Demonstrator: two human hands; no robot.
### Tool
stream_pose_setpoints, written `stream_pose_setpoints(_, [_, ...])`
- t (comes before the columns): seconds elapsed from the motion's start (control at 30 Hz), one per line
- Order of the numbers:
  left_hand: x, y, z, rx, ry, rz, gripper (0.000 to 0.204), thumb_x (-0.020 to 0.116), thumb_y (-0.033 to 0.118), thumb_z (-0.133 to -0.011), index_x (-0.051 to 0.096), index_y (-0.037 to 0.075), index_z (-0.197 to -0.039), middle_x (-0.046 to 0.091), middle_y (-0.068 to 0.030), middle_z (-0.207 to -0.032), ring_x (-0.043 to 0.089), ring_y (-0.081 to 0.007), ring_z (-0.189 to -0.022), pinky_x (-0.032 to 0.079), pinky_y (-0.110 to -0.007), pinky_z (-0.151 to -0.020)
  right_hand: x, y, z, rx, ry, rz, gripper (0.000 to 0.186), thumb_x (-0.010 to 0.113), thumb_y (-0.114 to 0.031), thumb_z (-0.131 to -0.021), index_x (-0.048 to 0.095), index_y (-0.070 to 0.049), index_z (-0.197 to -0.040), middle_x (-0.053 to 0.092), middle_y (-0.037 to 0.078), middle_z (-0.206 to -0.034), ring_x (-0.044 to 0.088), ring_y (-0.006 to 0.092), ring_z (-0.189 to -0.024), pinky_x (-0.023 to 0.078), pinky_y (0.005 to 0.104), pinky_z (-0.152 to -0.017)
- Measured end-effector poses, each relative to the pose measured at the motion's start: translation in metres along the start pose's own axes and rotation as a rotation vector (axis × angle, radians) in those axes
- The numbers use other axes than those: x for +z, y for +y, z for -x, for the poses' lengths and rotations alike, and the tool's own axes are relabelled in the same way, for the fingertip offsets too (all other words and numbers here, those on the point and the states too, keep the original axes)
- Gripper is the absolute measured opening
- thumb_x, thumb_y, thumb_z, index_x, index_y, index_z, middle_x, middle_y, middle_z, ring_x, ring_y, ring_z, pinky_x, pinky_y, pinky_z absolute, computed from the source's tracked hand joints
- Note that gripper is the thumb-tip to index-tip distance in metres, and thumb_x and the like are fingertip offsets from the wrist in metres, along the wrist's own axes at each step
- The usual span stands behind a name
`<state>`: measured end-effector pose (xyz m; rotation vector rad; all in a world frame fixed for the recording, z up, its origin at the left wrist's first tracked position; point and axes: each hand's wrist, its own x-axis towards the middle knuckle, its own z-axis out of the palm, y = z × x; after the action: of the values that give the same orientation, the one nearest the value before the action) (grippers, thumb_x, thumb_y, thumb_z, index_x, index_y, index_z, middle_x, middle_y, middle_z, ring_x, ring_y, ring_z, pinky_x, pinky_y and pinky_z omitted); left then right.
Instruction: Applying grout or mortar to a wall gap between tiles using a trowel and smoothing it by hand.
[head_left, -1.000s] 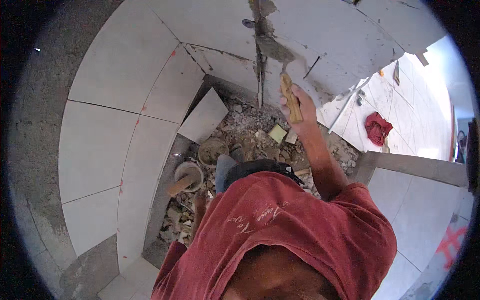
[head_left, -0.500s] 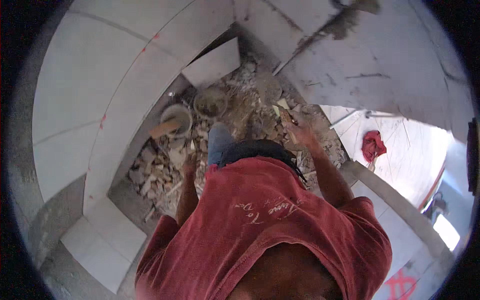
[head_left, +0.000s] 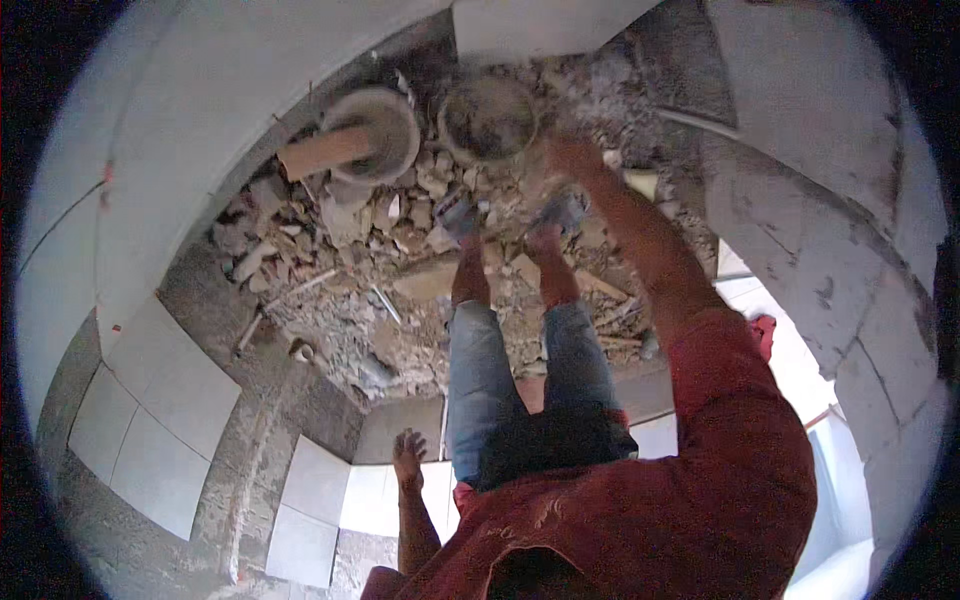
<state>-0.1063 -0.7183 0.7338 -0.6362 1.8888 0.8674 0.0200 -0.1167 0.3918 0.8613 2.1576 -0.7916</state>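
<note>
My right arm reaches forward over the rubble [head_left: 410,235], and my right hand [head_left: 572,165] is low beside a round grey bucket [head_left: 532,128]. Motion blurs its fingers, so whether it holds anything does not show. Back by my left side, raised away from the rubble, my left hand [head_left: 408,455] has its fingers spread and nothing in it. A second round bucket [head_left: 408,128] stands further left, with an orange-brown clay block [head_left: 325,152] lying across its rim. Both my feet stand among the broken pieces.
Pale tiled walls close in on both sides. A light pipe or bar [head_left: 698,122] lies at the far right, and a thin white stick [head_left: 385,303] rests on the debris. A yellowish piece [head_left: 642,183] lies by my right forearm. Red cloth [head_left: 763,335] shows at the right opening.
My view has tilted, bringing my legs and feet into sight. My right hand has moved forward toward the bucket; my left hand has drawn back from the rubble, fingers apart.
</note>
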Motion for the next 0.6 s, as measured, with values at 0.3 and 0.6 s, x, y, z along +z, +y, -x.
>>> stream_pose_setpoints(0.3, [0.009, 0.003, 0.007, -0.299, 0.053, -0.150, 0.039, 0.052, 0.038, -0.087, 0.047, 0.011, -0.116, 0.056, -0.0091, -0.104, 0.057, -0.0219, -0.089, 0.043, -0.036, -0.075, 0.033, 0.017, -0.123, -0.279, -0.081, 0.209, 0.035, 0.052, -0.029, -0.084, 0.054, -0.002, -0.106, 0.057, 0.014, -0.103, 0.057, 0.0311, -0.092, 0.046, 0.0427, -0.080])
stream_pose_setpoints(0.6, [0.010, 0.022, -0.011, -0.267, 0.038, -0.136, 0.034, 0.050, 0.034, -0.088, 0.047, 0.009, -0.111, 0.058, -0.0069, -0.099, 0.058, -0.0197, -0.086, 0.046, -0.033, -0.070, 0.029, 0.061, -0.106, -0.198, 0.044, -0.085, 0.055, 0.054, -0.040, -0.083, 0.044, -0.003, -0.123, 0.055, 0.018, -0.110, 0.057, 0.0268, -0.094, 0.048, 0.0415, -0.078])
